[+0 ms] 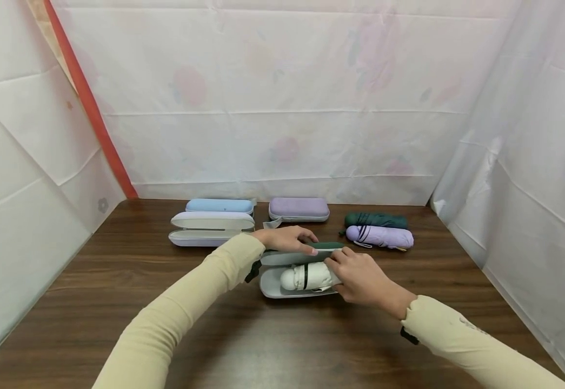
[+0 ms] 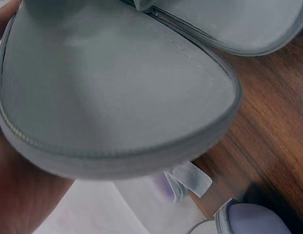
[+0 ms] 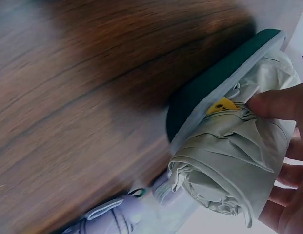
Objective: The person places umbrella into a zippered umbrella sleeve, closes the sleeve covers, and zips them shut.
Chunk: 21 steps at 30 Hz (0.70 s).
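A folded white umbrella (image 1: 314, 276) has its knob end over the grey lower half of a dark green umbrella case (image 1: 271, 290). My right hand (image 1: 364, 276) grips its other end; in the right wrist view the umbrella's loose fabric end (image 3: 224, 165) with a yellow tag (image 3: 222, 106) sticks out past the green shell, thumb on one side and fingers on the other. My left hand (image 1: 287, 239) holds the raised lid (image 1: 282, 259) at its top edge. The lid's grey lining (image 2: 122, 87) fills much of the left wrist view, hiding most of that hand's fingers.
Behind stand a blue case (image 1: 220, 205), an open pale lavender case (image 1: 195, 238) and a purple case (image 1: 299, 208). On the right lie a dark green umbrella (image 1: 377, 220) and a lilac umbrella (image 1: 381, 236). White sheeting (image 1: 272, 146) surrounds the wooden table (image 1: 131, 259).
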Tool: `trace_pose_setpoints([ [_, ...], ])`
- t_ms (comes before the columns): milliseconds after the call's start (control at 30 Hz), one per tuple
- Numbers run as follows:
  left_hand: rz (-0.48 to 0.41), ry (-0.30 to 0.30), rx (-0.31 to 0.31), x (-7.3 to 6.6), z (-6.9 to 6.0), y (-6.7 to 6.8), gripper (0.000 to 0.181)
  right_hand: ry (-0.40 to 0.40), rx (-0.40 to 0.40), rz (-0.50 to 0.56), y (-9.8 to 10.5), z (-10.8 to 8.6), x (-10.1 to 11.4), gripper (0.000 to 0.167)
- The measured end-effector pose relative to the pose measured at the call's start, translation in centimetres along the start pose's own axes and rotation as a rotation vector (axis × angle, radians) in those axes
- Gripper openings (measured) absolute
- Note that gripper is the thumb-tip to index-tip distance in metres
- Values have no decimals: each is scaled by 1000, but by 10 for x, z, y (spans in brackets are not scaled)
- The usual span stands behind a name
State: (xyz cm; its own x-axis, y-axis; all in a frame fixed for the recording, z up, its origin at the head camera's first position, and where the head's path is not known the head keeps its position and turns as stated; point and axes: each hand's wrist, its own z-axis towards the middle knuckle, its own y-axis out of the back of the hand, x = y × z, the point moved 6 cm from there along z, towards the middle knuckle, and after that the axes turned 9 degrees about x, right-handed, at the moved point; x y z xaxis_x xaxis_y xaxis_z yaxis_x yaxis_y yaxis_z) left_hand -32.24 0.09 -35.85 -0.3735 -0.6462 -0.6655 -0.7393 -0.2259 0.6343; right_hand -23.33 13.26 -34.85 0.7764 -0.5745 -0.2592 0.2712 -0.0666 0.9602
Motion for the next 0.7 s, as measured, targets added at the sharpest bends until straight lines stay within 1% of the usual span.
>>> trace_pose_setpoints([
  [133,7,1,-11,0,0,0,51,4,1,3,-3,9,5,47],
  [333,-10,-19,-10,0,0,1,50,20,-9,12,-8,19,13,44],
  [433,-12,-23,-11,-1,0,1,50,25,-3,15,-10,21,16,44],
  [567,-18,-26,-18,-3,0,0,50,10,16,34,-14,21,17,44],
  [700,-9,-55,-13,-10,0,-2,50,-8,42,82,-19,20,16,44],
])
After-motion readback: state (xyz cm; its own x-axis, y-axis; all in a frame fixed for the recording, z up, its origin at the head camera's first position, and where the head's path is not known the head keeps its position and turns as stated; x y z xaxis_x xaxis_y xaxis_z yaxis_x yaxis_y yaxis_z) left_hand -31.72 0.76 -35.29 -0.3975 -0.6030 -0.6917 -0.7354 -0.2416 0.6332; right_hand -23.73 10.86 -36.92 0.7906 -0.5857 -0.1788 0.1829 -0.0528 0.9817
